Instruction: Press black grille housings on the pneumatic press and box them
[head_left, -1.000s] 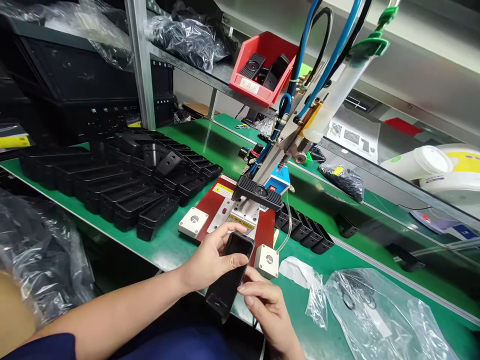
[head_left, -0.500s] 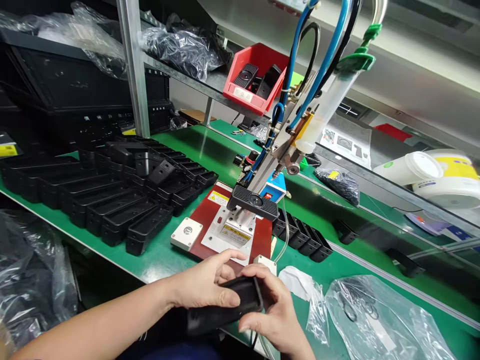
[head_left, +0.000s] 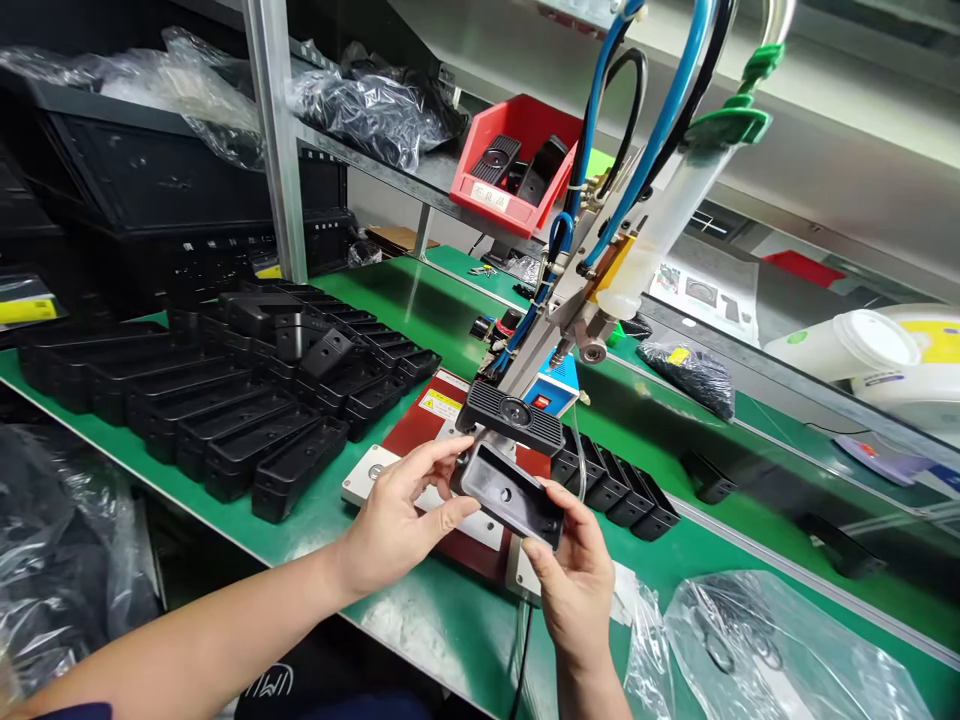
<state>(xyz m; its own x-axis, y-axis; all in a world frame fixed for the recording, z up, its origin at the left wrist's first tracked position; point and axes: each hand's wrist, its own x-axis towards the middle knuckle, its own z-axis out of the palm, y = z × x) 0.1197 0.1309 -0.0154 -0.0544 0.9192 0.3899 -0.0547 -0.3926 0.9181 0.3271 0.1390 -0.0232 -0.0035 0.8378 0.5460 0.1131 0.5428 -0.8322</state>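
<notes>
Between my two hands is a black plastic housing (head_left: pixel 510 492), its hollow side facing me and a small hole showing in its floor. My left hand (head_left: pixel 401 510) grips its left end between thumb and fingers. The right end is pinched by my right hand (head_left: pixel 574 560). Just behind it, a ribbed black cover with a round centre (head_left: pixel 516 412) sits on the fixture of a bench machine. Above that fixture is the machine's dispensing head (head_left: pixel 592 345), fed by a clear syringe (head_left: pixel 667 215). The red-brown machine base (head_left: pixel 409 425) is partly hidden by my hands.
Rows of black housings (head_left: pixel 225 430) stand on the green bench at left. Several more (head_left: pixel 615 480) line up right of the machine. A clear plastic bag (head_left: pixel 795 640) lies at front right. A red bin (head_left: pixel 517 205) of black parts rests on the shelf.
Both hands have raised the housing from the bench's front edge up to the machine fixture. It has turned so its hollow side faces me more fully.
</notes>
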